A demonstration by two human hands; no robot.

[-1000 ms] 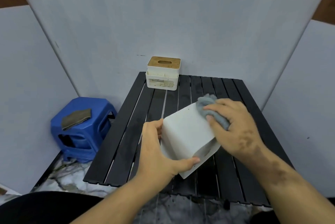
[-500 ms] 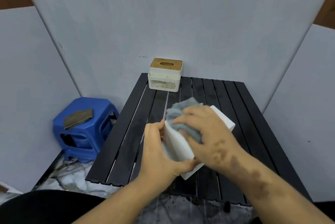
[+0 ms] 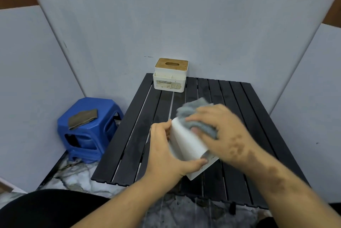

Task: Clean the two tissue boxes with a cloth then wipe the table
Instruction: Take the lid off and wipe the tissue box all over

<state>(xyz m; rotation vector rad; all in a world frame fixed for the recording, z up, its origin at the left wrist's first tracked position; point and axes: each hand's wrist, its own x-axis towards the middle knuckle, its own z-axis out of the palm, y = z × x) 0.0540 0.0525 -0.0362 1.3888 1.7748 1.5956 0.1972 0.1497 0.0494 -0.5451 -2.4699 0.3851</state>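
A black slatted desk point(image 3: 129, 135) fills the middle of the scene, backed by grey wall panels point(image 3: 184, 15). To its left on the marbled floor stands a blue plastic stool point(image 3: 86, 135) carrying a folded brown cloth point(image 3: 82, 118). At the far edge of the desk sits a white tissue box with a wooden lid point(image 3: 170, 75), unmoved since the earlier frames.

Near the middle of the desk, a plain white tissue box point(image 3: 188, 141) is held tilted above the slats. The left hand point(image 3: 164, 154) has its grip clamped on the box's left side, thumb along the near edge, just as half a second ago. The right hand point(image 3: 223, 132) presses a crumpled grey cloth point(image 3: 195, 115) against the box's upper far face, its grip closed around the cloth. A second ago the cloth was at the box's far right corner; it has since swept left across the top face, and the right hand is blurred.
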